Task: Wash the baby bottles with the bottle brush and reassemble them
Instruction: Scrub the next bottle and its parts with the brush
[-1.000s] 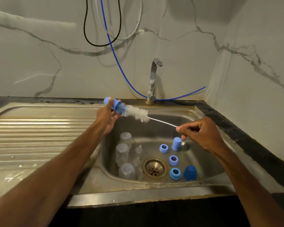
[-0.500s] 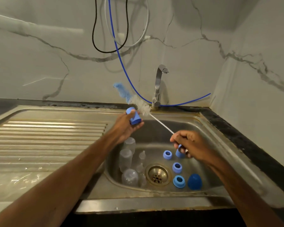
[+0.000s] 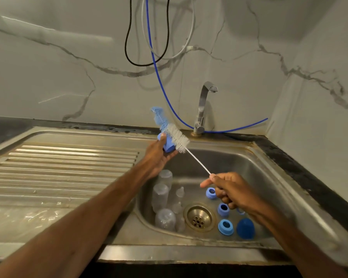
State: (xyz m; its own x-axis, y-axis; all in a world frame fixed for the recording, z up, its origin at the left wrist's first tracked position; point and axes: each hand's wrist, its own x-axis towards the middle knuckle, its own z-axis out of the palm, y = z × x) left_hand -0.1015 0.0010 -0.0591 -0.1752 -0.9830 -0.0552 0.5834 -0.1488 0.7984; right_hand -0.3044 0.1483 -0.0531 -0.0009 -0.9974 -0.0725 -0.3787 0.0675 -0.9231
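Pinching bottle brush (image 3: 178,138) wire, right hand (image 3: 233,191) sits lower right; brush slants up-left, bristles just beside blue cap (image 3: 168,147) gripped in left hand (image 3: 156,159).

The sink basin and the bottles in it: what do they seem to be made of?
The sink basin looks like stainless steel with a brushed finish: grey metal, dull reflections, some staining. The bottles seem to be clear, slightly frosted plastic, since the basin shows through them.

The left hand (image 3: 158,156) and the right hand (image 3: 234,190) are seen bare, and behind each wrist a forearm is shown uncovered up to the frame's edge.
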